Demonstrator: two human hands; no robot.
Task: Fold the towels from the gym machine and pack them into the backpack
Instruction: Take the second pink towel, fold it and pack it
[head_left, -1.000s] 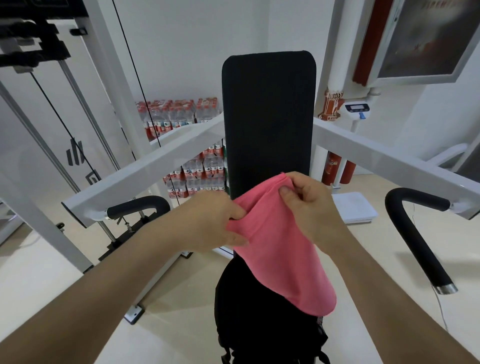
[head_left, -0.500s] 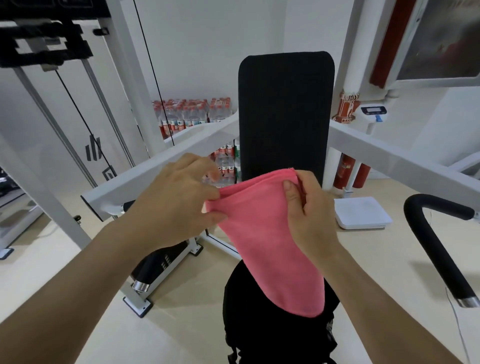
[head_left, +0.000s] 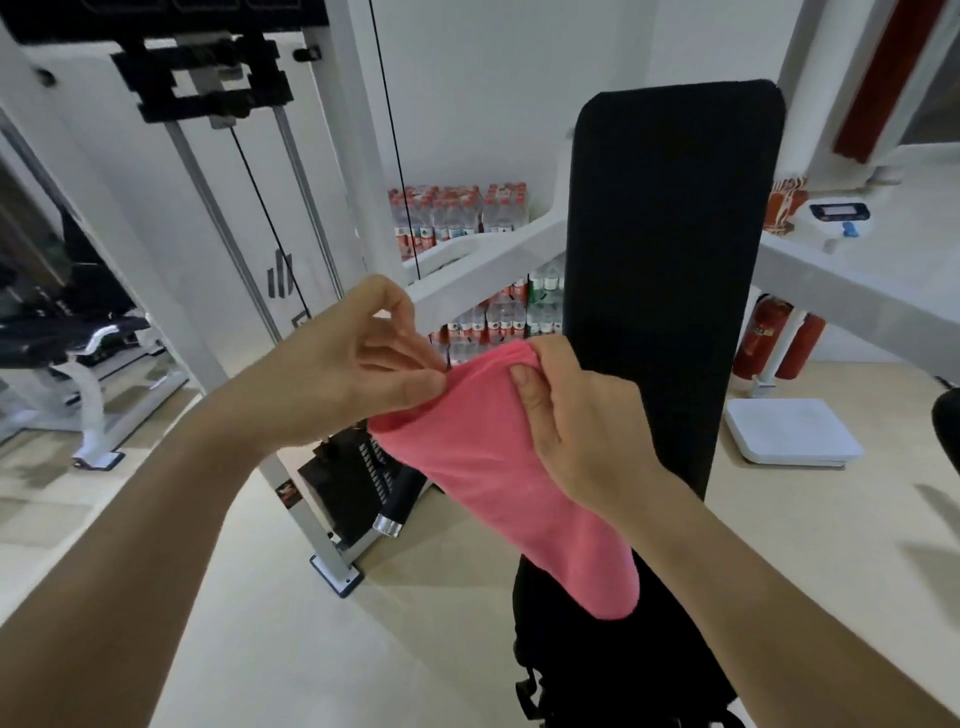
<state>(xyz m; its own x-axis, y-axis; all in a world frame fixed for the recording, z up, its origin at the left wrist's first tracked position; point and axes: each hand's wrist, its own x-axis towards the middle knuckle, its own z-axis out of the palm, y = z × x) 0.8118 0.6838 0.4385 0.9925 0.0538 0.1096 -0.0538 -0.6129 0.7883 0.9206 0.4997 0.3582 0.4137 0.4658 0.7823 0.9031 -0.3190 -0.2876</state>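
A pink towel (head_left: 498, 478) hangs in the air in front of the gym machine's black back pad (head_left: 670, 249). My left hand (head_left: 353, 369) pinches the towel's upper left edge between thumb and fingers. At the upper right edge my right hand (head_left: 576, 421) grips the cloth, thumb on the front. The towel droops down and to the right, its lower end over a black backpack (head_left: 613, 670) on the seat below. Only part of the backpack shows; I cannot tell whether it is open.
The machine's white arms (head_left: 483, 270) spread left and right from the pad. A weight stack and cables (head_left: 249, 171) stand at the left. Packs of water bottles (head_left: 457, 213) sit against the far wall, red extinguishers (head_left: 769, 338) and a white scale (head_left: 789, 431) at the right.
The view has swung left, so the pad and towel sit further right. My left hand has shifted its pinch along the towel's top edge and the cloth now hangs more slanted.
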